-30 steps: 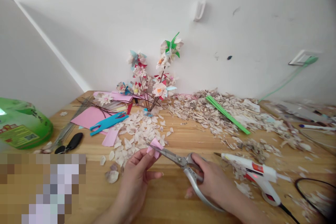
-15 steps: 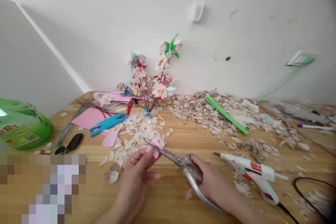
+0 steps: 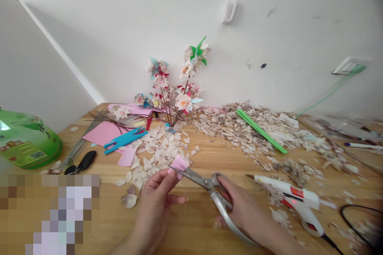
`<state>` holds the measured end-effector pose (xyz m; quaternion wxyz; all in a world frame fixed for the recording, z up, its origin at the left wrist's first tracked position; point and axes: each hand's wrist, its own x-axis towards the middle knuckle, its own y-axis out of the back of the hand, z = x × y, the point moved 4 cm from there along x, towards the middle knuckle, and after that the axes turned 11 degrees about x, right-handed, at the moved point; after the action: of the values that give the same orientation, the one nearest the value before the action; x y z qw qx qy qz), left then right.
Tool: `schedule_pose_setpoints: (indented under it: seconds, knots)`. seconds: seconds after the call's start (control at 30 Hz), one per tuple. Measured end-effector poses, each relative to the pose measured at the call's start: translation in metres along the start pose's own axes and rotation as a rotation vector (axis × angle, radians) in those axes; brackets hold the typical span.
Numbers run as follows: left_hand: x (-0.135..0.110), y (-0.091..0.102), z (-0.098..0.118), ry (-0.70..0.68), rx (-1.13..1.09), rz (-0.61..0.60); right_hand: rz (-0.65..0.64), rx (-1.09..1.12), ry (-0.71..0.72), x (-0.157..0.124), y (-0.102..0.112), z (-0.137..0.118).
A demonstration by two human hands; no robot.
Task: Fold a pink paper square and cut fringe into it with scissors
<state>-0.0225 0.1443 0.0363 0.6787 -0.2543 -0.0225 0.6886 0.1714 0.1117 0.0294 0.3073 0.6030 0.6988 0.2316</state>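
Two bare hands above the worktop (image 3: 215, 162), both occupied. My left hand (image 3: 157, 201) pinches a small light-pink paper piece (image 3: 179, 163) by its lower left part, thumb against forefinger; a lower finger stretches rightward, clear of the paper. My right hand (image 3: 243, 209) is closed around the grey-handled metal scissors (image 3: 207, 183), thumb and fingers about the grips.

Key relation: paper lies right at the left fingertips, so that hand is nearer. From the right hand it sits ahead and leftward, with the blades bridging the gap. Scissors' long axis slants from near right to far left. Blades narrow and crossing the paper, tip showing by its left edge; cannot tell exactly how far they are parted.

Just beyond the paper: loose off-white petals (image 3: 151, 152), scattered. Left of these, a flat pink paper rectangle (image 3: 127, 156) and, farther back, a forked bright-blue paper strip (image 3: 127, 139).

Right of the right hand, well apart from the paper: a white-and-red plastic glue gun (image 3: 303, 199), nozzle pointing left. Farther off, a long bright-green strip (image 3: 263, 132) across withered petals. Straight ahead, near the wall: brown-stemmed petal flowers (image 3: 183, 101), upright.
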Motion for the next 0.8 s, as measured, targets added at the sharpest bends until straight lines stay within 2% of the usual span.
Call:
schedule_pose_setpoints:
  seconds: [0.8]
  knots:
    - [-0.0007,-0.0029,-0.0001,0.030,0.021,-0.020,-0.003,-0.066,-0.047,0.0011,0.0014,-0.0023]
